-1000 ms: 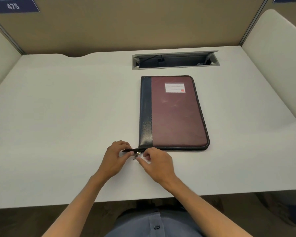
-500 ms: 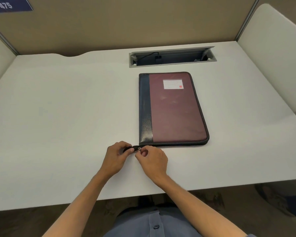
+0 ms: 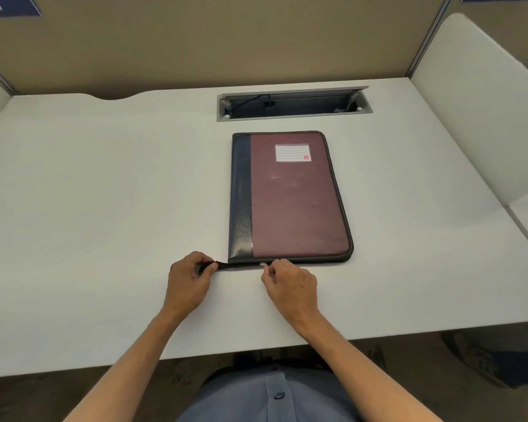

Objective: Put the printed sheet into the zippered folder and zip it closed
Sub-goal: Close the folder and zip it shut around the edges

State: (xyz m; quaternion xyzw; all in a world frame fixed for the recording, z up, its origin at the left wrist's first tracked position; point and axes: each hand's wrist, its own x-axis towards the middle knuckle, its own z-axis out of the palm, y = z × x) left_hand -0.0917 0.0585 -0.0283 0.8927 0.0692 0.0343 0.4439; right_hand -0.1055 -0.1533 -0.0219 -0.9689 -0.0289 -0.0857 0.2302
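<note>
Zippered folder (image 3: pixel 290 196) lies flat on the white desk (image 3: pixel 104 193), long axis running away from you.
Your left hand (image 3: pixel 187 281) pinches the zipper tail (image 3: pixel 223 265); your right hand (image 3: pixel 290 284) pinches the zipper pull (image 3: pixel 262 264) on the near edge.

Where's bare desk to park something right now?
Widest free patch: left of the folder, out to the left partition. A narrower bare strip lies between the folder and the right divider. Crowded: the near edge, where left hand and right hand work the zipper, and the cable tray behind.
</note>
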